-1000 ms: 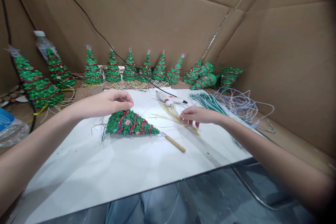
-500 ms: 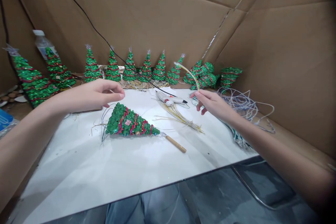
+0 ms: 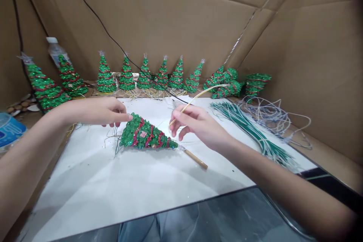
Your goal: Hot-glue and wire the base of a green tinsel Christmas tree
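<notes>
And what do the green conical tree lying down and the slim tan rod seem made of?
Green conical tree: probably glittery plastic or foil, given its sparkling, bumpy surface. Slim tan rod: perhaps smooth wood, given its even, woody colour.

The left hand (image 3: 112, 112) and right hand (image 3: 195, 124) are bare, like the 2 forearms (image 3: 252, 164); creased blue-grey trousers (image 3: 170, 230) are worn below.

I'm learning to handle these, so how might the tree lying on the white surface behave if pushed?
The green tree may roll in an arc, as it lies on its side and tapers. Its bumpy surface probably isn't slippery. The thin dark wires at its wide end look loose and might snag.
</notes>
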A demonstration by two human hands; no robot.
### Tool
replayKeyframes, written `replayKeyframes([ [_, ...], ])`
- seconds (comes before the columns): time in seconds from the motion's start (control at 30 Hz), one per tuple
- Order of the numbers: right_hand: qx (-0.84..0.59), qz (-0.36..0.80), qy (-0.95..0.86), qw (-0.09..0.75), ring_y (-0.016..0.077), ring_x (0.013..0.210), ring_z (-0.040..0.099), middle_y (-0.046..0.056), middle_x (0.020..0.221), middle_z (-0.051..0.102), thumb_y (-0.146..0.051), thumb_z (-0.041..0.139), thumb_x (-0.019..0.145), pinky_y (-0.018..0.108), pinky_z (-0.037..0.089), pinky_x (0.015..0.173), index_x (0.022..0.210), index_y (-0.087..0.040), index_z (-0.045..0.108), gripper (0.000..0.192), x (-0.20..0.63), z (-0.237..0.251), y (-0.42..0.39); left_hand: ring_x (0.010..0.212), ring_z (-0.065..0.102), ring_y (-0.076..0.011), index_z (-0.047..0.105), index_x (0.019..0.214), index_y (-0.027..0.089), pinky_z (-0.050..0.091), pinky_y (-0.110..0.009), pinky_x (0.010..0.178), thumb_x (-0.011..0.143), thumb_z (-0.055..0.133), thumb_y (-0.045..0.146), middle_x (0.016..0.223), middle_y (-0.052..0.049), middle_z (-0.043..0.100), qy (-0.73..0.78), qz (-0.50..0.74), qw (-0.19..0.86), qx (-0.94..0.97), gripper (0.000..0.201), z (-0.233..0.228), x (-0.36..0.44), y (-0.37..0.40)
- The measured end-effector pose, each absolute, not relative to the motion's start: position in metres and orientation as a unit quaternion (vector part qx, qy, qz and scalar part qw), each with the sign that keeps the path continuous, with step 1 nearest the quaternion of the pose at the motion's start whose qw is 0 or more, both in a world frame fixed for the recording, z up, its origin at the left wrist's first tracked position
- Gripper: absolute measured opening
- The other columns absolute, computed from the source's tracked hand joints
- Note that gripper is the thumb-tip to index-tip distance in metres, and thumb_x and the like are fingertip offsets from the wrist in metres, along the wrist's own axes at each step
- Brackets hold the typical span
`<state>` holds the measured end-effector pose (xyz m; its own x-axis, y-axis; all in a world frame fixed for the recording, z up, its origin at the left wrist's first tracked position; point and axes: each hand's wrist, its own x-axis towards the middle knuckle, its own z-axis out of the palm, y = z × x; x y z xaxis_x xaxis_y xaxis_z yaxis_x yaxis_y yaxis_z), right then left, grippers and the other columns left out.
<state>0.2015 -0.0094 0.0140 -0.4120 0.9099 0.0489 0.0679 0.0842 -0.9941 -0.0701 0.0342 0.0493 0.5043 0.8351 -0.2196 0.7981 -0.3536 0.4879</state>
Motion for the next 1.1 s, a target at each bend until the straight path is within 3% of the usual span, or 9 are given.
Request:
replayKeyframes([
  [0.1, -0.367, 0.565, -0.636, 0.376, 0.0106, 0.057, 0.064, 0.001, 0.068, 0.066, -0.05, 0.07, 0.077, 0.02, 0.051, 0.046, 0.075, -0.017, 0.056, 0.036, 0.185, 0.009, -0.009, 0.066, 0.06, -0.019, 0.061, 0.07, 0.02, 0.046, -0.027, 0.056, 0.079, 0.057, 0.051, 0.075, -0.004, 0.066, 0.494, -0.049, 0.311, 0.81, 0.033, 0.051, -0.064, 0.031],
  [0.3, -0.348, 0.582, -0.631, 0.376, 0.0085, 0.053, 0.06, -0.002, 0.063, 0.064, -0.041, 0.08, 0.066, 0.018, 0.049, 0.045, 0.074, -0.017, 0.054, 0.036, 0.168, -0.002, -0.002, 0.069, 0.063, -0.02, 0.056, 0.071, 0.019, 0.05, -0.029, 0.059, 0.081, 0.055, 0.05, 0.075, -0.004, 0.066, 0.486, -0.076, 0.335, 0.803, 0.032, 0.05, -0.059, 0.03],
  [0.83, -0.364, 0.53, -0.637, 0.425, 0.0107, 0.055, 0.061, -0.001, 0.064, 0.063, -0.04, 0.078, 0.068, 0.023, 0.052, 0.051, 0.073, -0.016, 0.058, 0.031, 0.166, -0.017, 0.006, 0.066, 0.067, -0.018, 0.055, 0.079, 0.017, 0.055, -0.025, 0.057, 0.08, 0.064, 0.043, 0.071, -0.002, 0.067, 0.433, 0.01, 0.492, 0.755, 0.027, 0.027, -0.04, 0.037],
  [1.1, -0.397, 0.429, -0.689, 0.429, 0.0079, 0.051, 0.052, 0.002, 0.071, 0.066, -0.031, 0.069, 0.074, 0.02, 0.039, 0.043, 0.071, -0.018, 0.056, 0.019, 0.167, -0.023, -0.002, 0.07, 0.068, -0.0193, 0.054, 0.077, 0.017, 0.055, -0.027, 0.06, 0.078, 0.065, 0.046, 0.071, -0.002, 0.068, 0.439, 0.019, 0.503, 0.744, 0.031, 0.026, -0.037, 0.036],
])
